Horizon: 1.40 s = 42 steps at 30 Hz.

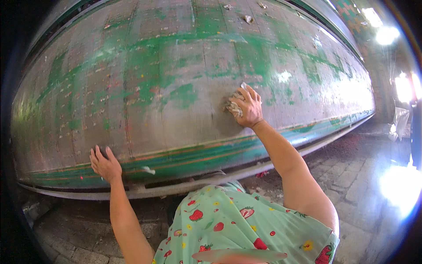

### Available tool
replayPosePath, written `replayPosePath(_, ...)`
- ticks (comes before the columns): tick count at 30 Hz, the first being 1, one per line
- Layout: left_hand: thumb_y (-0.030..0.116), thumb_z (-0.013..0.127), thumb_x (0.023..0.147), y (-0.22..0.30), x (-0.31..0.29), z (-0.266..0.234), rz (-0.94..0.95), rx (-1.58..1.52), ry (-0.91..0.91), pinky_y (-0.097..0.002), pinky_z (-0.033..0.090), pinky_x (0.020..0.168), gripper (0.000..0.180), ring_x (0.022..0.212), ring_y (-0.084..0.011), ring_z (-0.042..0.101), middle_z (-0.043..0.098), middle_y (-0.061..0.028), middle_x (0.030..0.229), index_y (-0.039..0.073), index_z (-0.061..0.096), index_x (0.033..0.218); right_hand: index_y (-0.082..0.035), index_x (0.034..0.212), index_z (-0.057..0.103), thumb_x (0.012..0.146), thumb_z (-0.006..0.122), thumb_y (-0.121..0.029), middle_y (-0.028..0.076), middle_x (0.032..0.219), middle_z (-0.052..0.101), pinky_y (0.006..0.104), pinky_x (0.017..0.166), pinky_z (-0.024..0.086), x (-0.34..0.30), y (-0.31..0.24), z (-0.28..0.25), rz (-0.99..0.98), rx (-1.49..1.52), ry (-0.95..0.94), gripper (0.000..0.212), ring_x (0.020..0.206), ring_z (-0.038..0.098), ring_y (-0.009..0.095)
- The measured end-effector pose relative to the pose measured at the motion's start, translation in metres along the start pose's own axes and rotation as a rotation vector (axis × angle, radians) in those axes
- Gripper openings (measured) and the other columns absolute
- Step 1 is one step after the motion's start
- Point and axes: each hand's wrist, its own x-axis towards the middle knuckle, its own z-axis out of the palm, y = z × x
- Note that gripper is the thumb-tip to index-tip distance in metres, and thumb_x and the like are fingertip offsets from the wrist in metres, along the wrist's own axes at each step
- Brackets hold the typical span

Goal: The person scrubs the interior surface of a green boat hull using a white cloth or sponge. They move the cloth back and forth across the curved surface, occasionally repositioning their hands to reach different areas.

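A long table [176, 127] with a worn grey and green top stretches across in front of me. My right hand [249, 108] presses a crumpled, dirty whitish wad of cloth or paper [236, 105] against its surface, right of the middle. The fingers curl over the wad and hide part of it. Farther left, my left hand [106, 163] rests on the near part of the tabletop, close to the green striped edge. Its fingers are spread and it holds nothing.
Small crumpled scraps [249, 19] lie on the far side of the tabletop. A white scrap [148, 170] sits on the near green edge. Along the front runs a pale rail [176, 189]. Paved floor [351, 180] shows at the right, with a whitish bag [399, 123] hanging beyond.
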Motion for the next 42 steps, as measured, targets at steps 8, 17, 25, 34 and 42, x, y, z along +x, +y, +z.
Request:
replayPosePath(8,0.051,0.055,0.125,0.001,-0.001,-0.008,0.018,0.003,-0.040,-0.0639,0.027,0.143,0.066,0.175,-0.0438,0.034,0.040,-0.0166,0.190,0.014,0.051,0.179,-0.024,0.137,0.085,0.092,0.087,-0.038,0.014,0.159,0.069,0.0672,0.120,0.050,0.226,0.093,0.080,0.233,-0.107,0.026,0.047,0.151,0.060,0.045)
replayPosePath(17,0.046,0.053,0.125,-0.002,-0.006,-0.010,0.038,-0.026,-0.041,-0.0665,0.023,0.143,0.064,0.175,-0.0464,0.033,0.038,-0.0198,0.190,0.011,0.050,0.179,-0.015,0.128,0.084,0.104,0.072,-0.034,0.015,0.129,0.072,0.0637,0.104,0.052,0.374,-0.106,0.185,0.057,0.003,0.123,0.033,0.127,0.067,0.039)
replayPosePath(25,0.046,0.049,0.126,-0.005,-0.007,-0.007,-0.014,-0.059,-0.041,-0.0659,0.023,0.144,0.062,0.176,-0.0439,0.034,0.040,-0.0163,0.191,0.014,0.053,0.179,-0.022,0.136,0.081,0.099,0.078,-0.044,0.011,0.140,0.070,0.0614,0.111,0.051,0.361,-0.259,0.168,-0.309,0.171,-0.196,0.043,0.136,0.064,0.037)
replayPosePath(34,0.049,0.057,0.123,-0.005,0.000,0.000,0.051,-0.023,0.027,-0.0640,0.028,0.141,0.063,0.172,-0.0441,0.041,0.046,-0.0186,0.186,0.013,0.056,0.175,-0.019,0.112,0.089,0.082,0.089,-0.024,0.012,0.128,0.082,0.0584,0.105,0.061,0.080,0.062,0.029,0.056,0.027,0.186,0.031,0.123,0.076,0.041)
replayPosePath(42,0.048,0.072,0.112,-0.002,-0.002,-0.004,0.082,-0.124,0.085,-0.0729,0.027,0.138,0.070,0.169,-0.0511,0.042,0.052,-0.0270,0.180,0.009,0.061,0.169,-0.026,0.138,0.083,0.099,0.077,-0.058,0.012,0.148,0.073,0.0638,0.111,0.054,0.112,0.076,0.037,1.120,-0.367,0.123,0.051,0.139,0.067,0.044)
